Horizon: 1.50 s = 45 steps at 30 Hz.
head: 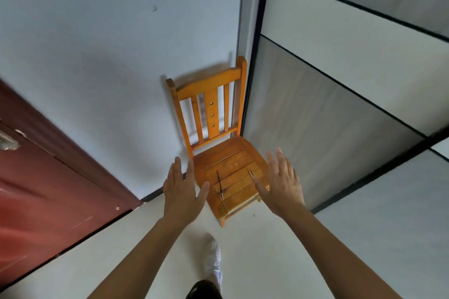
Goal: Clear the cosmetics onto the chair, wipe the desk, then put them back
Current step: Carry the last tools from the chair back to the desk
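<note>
Wooden chair stands in the corner, back slats twd the white wall, R side just beside the grey panelled partition; it sits straight ahead of the person, w/ the seat framed btwn both hands. L hand is at the seat's L front edge, back of hand up, fingers straight & close together pointing twd the chair back, thumb spread out to the R so it overlaps the seat edge in view. R hand is at the seat's R front edge, also back up, fingers straight & slightly fanned, thumb angled in twd the seat. Both hands are spread flat & released, gripping nothing; whether either thumb actually touches the wood can't be told from this angle. On the seat, btwn the two thumbs, lies a thin dark stick, running front-to-back nr the L half, & a smaller short item nr the R thumb; both too small to ID. Neither hand touches them. Both forearms are bare, reaching fwd from the bottom of the view. A white shoe is on the pale floor below the chair's front leg. Dark red door is at L.
</note>
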{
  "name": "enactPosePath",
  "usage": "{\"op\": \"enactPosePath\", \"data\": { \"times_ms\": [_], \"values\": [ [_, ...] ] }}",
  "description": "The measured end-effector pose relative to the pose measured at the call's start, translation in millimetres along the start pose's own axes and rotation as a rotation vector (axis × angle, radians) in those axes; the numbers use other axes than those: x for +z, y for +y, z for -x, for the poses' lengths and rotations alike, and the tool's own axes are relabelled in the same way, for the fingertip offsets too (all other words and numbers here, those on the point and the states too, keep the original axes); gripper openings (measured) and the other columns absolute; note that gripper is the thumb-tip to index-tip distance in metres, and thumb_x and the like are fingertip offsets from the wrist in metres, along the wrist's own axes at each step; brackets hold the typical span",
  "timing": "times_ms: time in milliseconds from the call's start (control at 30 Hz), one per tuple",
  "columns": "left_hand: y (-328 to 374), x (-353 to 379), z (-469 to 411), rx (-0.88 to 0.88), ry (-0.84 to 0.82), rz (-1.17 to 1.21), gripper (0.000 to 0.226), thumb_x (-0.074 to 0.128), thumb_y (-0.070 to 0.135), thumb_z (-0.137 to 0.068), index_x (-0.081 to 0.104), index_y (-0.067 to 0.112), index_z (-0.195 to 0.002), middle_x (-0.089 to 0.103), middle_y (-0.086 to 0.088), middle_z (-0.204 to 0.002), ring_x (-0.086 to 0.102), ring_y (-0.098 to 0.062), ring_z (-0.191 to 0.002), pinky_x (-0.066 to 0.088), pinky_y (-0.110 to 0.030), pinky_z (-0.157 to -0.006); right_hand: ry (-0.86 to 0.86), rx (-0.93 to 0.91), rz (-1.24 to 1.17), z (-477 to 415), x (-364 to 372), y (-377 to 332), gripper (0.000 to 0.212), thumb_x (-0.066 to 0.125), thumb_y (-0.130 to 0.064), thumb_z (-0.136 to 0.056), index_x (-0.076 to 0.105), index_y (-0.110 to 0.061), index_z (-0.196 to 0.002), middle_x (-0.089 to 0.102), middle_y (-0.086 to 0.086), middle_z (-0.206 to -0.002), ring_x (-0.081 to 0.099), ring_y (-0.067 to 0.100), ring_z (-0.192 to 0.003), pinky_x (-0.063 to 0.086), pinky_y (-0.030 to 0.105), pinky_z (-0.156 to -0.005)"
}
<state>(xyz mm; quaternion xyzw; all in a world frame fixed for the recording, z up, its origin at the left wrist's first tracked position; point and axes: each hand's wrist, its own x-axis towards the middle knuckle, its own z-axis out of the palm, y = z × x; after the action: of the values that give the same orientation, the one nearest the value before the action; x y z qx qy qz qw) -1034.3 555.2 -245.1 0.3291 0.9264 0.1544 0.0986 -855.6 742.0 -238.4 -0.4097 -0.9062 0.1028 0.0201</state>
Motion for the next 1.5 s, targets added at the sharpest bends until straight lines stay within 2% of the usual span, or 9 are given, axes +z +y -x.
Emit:
{"op": "enactPosePath", "data": {
  "times_ms": [133, 333, 500, 700, 900, 1000, 1100, 1233, 1500],
  "values": [
    [14.7, 28.4, -82.3, -0.004, -0.118, -0.019, 0.086, 0.022, 0.074, -0.087, 0.012, 0.027, -0.158, 0.006, -0.006, -0.167, 0.013, -0.032, -0.152, 0.023, -0.051, -0.118, -0.054, 0.051, 0.058, -67.6, 7.4, 12.7, 0.081, 0.026, -0.073, -0.095, 0.004, -0.027, -0.157, 0.006, 0.008, -0.168, 0.016, 0.03, -0.154, 0.021, 0.046, -0.12],
    [25.7, 85.8, -157.9, 0.004, -0.327, -0.143, 0.081, 0.034, 0.068, -0.093, 0.016, 0.022, -0.157, 0.017, -0.007, -0.165, 0.024, -0.031, -0.149, 0.032, -0.048, -0.115, -0.177, 0.164, -0.049, -134.2, 45.1, 34.6, 0.082, 0.024, -0.071, -0.093, 0.011, -0.025, -0.159, 0.007, 0.007, -0.168, 0.013, 0.03, -0.153, 0.024, 0.05, -0.121],
    [16.3, 175.3, -193.6, -0.088, -0.449, -0.13, 0.082, 0.037, 0.067, -0.093, 0.015, 0.02, -0.157, 0.016, -0.009, -0.165, 0.022, -0.033, -0.149, 0.031, -0.05, -0.115, -0.334, 0.219, -0.101, -177.3, 147.3, 67.2, 0.077, 0.043, -0.058, -0.099, 0.014, -0.019, -0.159, 0.006, 0.009, -0.168, 0.012, 0.032, -0.153, 0.02, 0.05, -0.122],
    [-4.3, 303.1, -202.3, -0.246, -0.589, -0.091, 0.078, 0.046, 0.062, -0.094, 0.02, 0.018, -0.154, 0.028, -0.013, -0.159, 0.033, -0.039, -0.141, 0.037, -0.055, -0.109, -0.533, 0.258, -0.101, -208.1, 281.5, 100.0, 0.079, 0.046, -0.058, -0.099, 0.015, -0.017, -0.158, 0.006, 0.014, -0.167, 0.008, 0.036, -0.153, 0.019, 0.054, -0.122],
    [-29.0, 391.3, -203.0, -0.37, -0.491, -0.123, 0.07, 0.048, 0.062, -0.092, 0.038, 0.012, -0.14, 0.048, -0.017, -0.137, 0.048, -0.036, -0.123, 0.046, -0.053, -0.099, -0.552, 0.256, -0.028, -219.9, 365.1, 116.0, 0.076, 0.048, -0.056, -0.099, 0.022, -0.013, -0.156, 0.023, 0.015, -0.161, 0.026, 0.034, -0.147, 0.031, 0.049, -0.118],
    [-33.9, 415.1, -203.4, -0.411, -0.351, -0.125, 0.064, 0.053, 0.059, -0.091, 0.046, 0.012, -0.134, 0.05, -0.017, -0.132, 0.05, -0.034, -0.117, 0.05, -0.048, -0.095, -0.409, 0.26, -0.07, -222.9, 385.6, 117.4, 0.061, 0.054, -0.05, -0.099, 0.041, -0.016, -0.147, 0.04, 0.014, -0.146, 0.042, 0.03, -0.131, 0.046, 0.042, -0.103],
    [-33.2, 426.7, -205.8, -0.417, -0.222, -0.009, 0.045, 0.055, 0.047, -0.094, 0.055, 0.013, -0.124, 0.054, -0.013, -0.124, 0.054, -0.027, -0.109, 0.047, -0.033, -0.085, -0.349, 0.244, -0.306, -222.5, 395.2, 117.7, 0.04, 0.065, -0.034, -0.097, 0.06, -0.015, -0.132, 0.05, 0.012, -0.133, 0.053, 0.027, -0.118, 0.056, 0.04, -0.089],
    [-32.6, 430.7, -210.3, -0.414, -0.174, 0.146, 0.029, 0.058, 0.032, -0.096, 0.061, 0.015, -0.119, 0.055, -0.01, -0.119, 0.057, -0.018, -0.094, 0.044, -0.024, -0.075, -0.357, 0.203, -0.488, -220.5, 400.2, 114.6, 0.029, 0.07, -0.023, -0.094, 0.069, -0.01, -0.119, 0.061, 0.012, -0.12, 0.064, 0.027, -0.1, 0.058, 0.038, -0.084],
    [-39.9, 426.9, -216.2, -0.421, -0.189, 0.2, 0.027, 0.057, 0.03, -0.097, 0.067, 0.017, -0.119, 0.059, -0.006, -0.117, 0.059, -0.015, -0.086, 0.042, -0.016, -0.071, -0.307, 0.23, -0.545, -222.9, 402.6, 111.1, 0.019, 0.077, -0.023, -0.089, 0.077, -0.009, -0.102, 0.077, 0.002, -0.095, 0.071, 0.012, -0.08, 0.061, 0.028, -0.075]
  ]
}}
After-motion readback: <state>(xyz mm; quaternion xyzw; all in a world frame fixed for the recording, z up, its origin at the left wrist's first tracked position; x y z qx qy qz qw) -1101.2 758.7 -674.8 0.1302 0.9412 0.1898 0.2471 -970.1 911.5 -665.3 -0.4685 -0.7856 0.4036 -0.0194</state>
